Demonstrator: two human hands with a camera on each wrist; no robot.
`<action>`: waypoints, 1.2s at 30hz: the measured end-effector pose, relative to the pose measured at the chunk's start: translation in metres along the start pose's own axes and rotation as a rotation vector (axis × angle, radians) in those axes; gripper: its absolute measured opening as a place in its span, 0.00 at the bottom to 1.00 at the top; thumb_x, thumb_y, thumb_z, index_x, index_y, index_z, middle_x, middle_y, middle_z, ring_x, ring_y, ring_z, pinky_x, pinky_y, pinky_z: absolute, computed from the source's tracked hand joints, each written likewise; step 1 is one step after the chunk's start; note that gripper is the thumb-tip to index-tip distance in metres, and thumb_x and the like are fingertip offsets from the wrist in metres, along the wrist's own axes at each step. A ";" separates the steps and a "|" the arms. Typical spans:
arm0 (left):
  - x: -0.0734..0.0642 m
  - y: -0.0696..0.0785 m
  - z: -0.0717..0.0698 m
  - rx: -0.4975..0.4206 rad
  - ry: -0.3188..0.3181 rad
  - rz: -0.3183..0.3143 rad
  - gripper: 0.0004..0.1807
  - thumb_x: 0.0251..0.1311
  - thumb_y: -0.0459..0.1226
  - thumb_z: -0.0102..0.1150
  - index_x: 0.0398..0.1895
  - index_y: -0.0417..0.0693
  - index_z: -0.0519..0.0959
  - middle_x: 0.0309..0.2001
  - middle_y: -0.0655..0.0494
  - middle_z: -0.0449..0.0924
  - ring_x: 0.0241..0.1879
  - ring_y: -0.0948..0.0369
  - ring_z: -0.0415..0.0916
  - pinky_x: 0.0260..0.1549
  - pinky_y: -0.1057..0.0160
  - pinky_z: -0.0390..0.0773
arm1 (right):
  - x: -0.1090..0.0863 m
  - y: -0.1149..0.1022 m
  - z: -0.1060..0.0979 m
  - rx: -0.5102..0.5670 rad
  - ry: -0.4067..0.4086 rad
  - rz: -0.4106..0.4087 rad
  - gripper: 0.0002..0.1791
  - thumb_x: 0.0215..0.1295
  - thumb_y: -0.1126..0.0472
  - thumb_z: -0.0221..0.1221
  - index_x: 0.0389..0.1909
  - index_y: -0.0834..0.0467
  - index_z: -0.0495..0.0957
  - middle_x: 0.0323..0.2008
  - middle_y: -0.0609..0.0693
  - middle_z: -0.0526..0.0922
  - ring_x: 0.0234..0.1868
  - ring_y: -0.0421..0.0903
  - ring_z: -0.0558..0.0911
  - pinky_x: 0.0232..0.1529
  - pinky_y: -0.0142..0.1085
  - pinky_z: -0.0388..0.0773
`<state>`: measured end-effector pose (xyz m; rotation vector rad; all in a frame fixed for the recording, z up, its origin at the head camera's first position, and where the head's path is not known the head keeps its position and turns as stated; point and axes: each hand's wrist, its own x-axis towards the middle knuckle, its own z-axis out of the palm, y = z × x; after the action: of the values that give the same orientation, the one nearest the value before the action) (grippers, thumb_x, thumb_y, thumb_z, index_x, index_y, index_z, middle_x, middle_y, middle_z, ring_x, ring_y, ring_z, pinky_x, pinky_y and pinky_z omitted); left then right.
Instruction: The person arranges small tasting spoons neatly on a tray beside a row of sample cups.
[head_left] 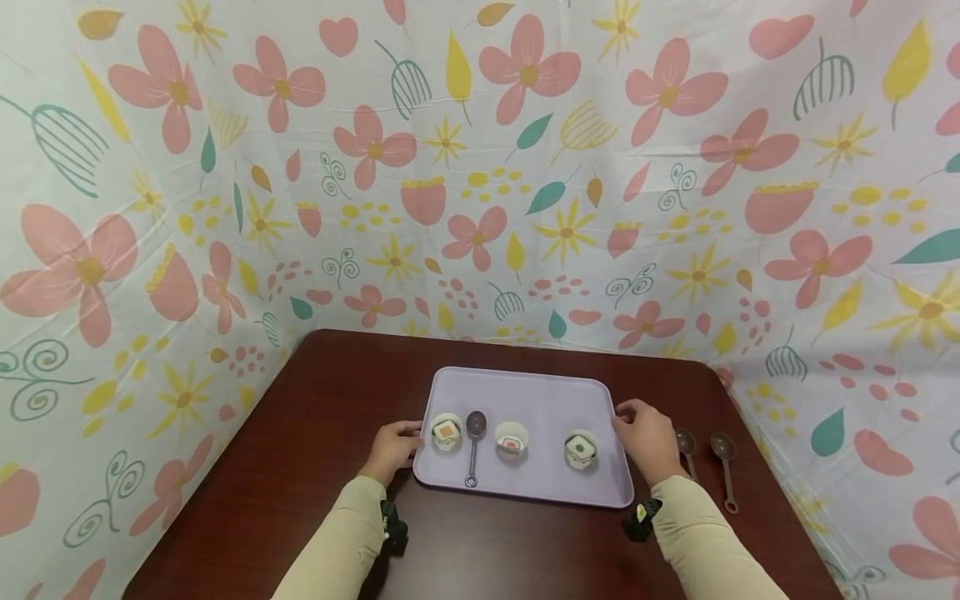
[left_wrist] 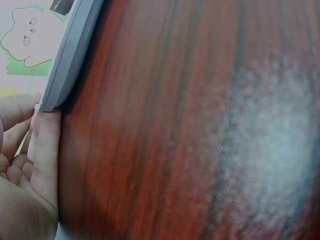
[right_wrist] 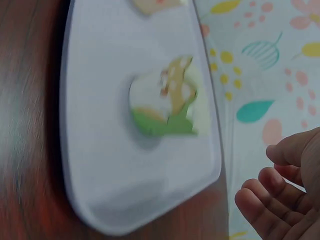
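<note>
A pale lilac tray [head_left: 540, 400] lies on the dark table. My left hand [head_left: 395, 448] pinches its left edge, with fingertips at the rim in the left wrist view. Beside the right edge is my right hand [head_left: 647, 435]; in the right wrist view its fingers [right_wrist: 270, 177] are loosely curled, apart from the tray and holding nothing. On the tray stand a left cup [head_left: 446, 432], a middle cup [head_left: 512, 440] and a right cup [head_left: 581, 450], each with small pieces inside. The right one shows a cartoon print. A dark spoon [head_left: 473, 450] lies between the left and middle cups.
Two brown spoons, one nearer [head_left: 686, 442] and one farther right [head_left: 725, 454], lie on the reddish-brown table [head_left: 337, 400] beyond my right hand. A flower-patterned curtain [head_left: 480, 183] hangs behind the table and along its sides.
</note>
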<state>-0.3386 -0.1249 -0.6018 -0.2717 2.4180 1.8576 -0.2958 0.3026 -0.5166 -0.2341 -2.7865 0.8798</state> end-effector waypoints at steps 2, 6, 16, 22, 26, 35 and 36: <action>-0.001 0.000 0.000 -0.007 -0.002 -0.001 0.20 0.61 0.27 0.63 0.58 0.36 0.81 0.46 0.43 0.81 0.43 0.52 0.82 0.37 0.51 0.86 | -0.001 0.009 -0.003 -0.017 0.001 0.020 0.18 0.68 0.57 0.60 0.52 0.66 0.80 0.39 0.59 0.84 0.34 0.51 0.82 0.32 0.45 0.79; -0.001 -0.001 0.000 -0.024 -0.009 -0.002 0.19 0.62 0.27 0.62 0.57 0.35 0.81 0.46 0.43 0.80 0.43 0.52 0.83 0.38 0.50 0.86 | -0.004 0.029 -0.013 -0.042 -0.006 0.051 0.21 0.68 0.57 0.60 0.55 0.68 0.77 0.42 0.63 0.84 0.34 0.54 0.82 0.30 0.47 0.79; 0.000 -0.002 0.000 -0.016 0.008 -0.021 0.19 0.62 0.28 0.63 0.57 0.38 0.82 0.46 0.45 0.81 0.45 0.52 0.82 0.38 0.50 0.86 | -0.005 0.078 -0.030 -0.117 -0.042 0.078 0.24 0.68 0.57 0.55 0.54 0.74 0.74 0.44 0.70 0.83 0.37 0.64 0.83 0.36 0.58 0.79; 0.001 -0.001 0.000 -0.007 0.010 -0.017 0.19 0.62 0.28 0.63 0.57 0.38 0.82 0.46 0.45 0.81 0.44 0.52 0.82 0.37 0.51 0.86 | -0.012 0.097 -0.037 -0.121 -0.059 0.120 0.18 0.65 0.59 0.53 0.41 0.72 0.77 0.27 0.63 0.81 0.24 0.56 0.79 0.24 0.50 0.76; 0.001 -0.001 0.000 -0.011 0.009 -0.025 0.19 0.62 0.29 0.63 0.57 0.39 0.82 0.46 0.45 0.81 0.45 0.51 0.82 0.38 0.51 0.86 | -0.019 0.105 -0.036 -0.120 -0.076 0.129 0.13 0.64 0.60 0.52 0.23 0.62 0.73 0.16 0.52 0.73 0.16 0.50 0.73 0.18 0.42 0.68; -0.001 -0.001 -0.001 -0.014 0.002 -0.021 0.19 0.63 0.28 0.63 0.58 0.38 0.81 0.47 0.44 0.81 0.46 0.51 0.82 0.39 0.50 0.86 | -0.023 0.106 -0.034 -0.173 -0.086 0.115 0.17 0.64 0.59 0.54 0.15 0.54 0.65 0.15 0.50 0.70 0.19 0.51 0.71 0.21 0.43 0.65; -0.001 -0.001 -0.001 -0.012 0.005 -0.022 0.19 0.63 0.28 0.63 0.58 0.38 0.81 0.47 0.45 0.81 0.46 0.51 0.82 0.39 0.50 0.86 | -0.024 0.106 -0.034 -0.174 -0.089 0.116 0.17 0.64 0.59 0.53 0.15 0.53 0.64 0.15 0.49 0.69 0.19 0.51 0.70 0.21 0.43 0.64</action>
<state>-0.3376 -0.1257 -0.6024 -0.3028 2.3982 1.8655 -0.2552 0.4020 -0.5550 -0.3968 -2.9604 0.6878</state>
